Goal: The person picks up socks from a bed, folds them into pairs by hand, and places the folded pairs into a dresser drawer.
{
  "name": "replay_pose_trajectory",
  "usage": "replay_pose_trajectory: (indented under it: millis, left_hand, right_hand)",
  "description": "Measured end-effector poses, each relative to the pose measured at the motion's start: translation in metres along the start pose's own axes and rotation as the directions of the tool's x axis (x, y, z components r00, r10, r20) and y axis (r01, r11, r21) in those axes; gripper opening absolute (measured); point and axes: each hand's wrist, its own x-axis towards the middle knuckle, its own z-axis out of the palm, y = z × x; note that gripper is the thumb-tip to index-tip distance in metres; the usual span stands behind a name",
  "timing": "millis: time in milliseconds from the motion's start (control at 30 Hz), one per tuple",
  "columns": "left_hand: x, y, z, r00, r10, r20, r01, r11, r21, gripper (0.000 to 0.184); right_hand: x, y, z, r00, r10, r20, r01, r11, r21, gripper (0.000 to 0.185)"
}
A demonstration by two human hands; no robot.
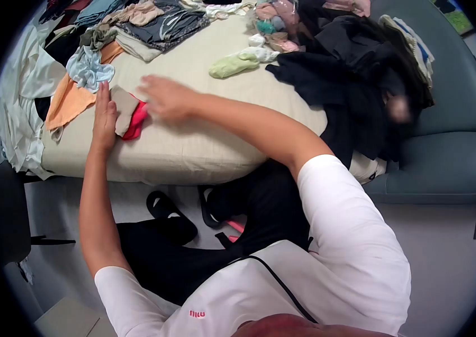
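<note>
My left hand [104, 121] stands on edge on the cream bedding, its fingers straight and open. Its thumb side touches or nearly touches a small folded beige cloth [123, 109]. Against that cloth lies a red cloth piece [135, 122], perhaps part of the same bundle; I cannot tell. My right hand [167, 100] is just right of the red piece, slightly blurred, fingers apart and nothing visible in it. Close to my left fingertips lie a light blue scrunched cloth [90, 68] and an orange cloth [69, 105].
Clothes piles [162, 28] line the back, and white fabric [21, 95] hangs at the left. A pale green sock [233, 65] lies near a clear bag [276, 17]. Dark garments [350, 73] reach the grey-green sofa [451, 112]. A black slipper [162, 203] is on the floor.
</note>
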Motion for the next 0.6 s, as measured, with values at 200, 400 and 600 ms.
replay_pose_trajectory:
  millis: [200,400,600]
  left_hand:
    - [0.010,0.031,-0.030,0.951,0.025,-0.307,0.036,0.981,0.192,0.065]
    - [0.027,0.151,-0.034,0.950,0.118,-0.289,-0.083,0.988,0.130,0.052]
    - [-0.019,0.229,0.000,0.990,0.042,0.134,-0.028,0.994,-0.105,0.041]
  right_hand:
    - [-0.082,0.116,-0.132,0.798,0.470,-0.376,-0.587,0.746,-0.313,0.041]
    - [-0.123,0.096,-0.130,0.919,0.356,-0.171,-0.382,0.691,-0.614,0.032]
    - [-0.109,0.048,-0.127,0.760,0.596,-0.257,-0.625,0.780,-0.037,0.037]
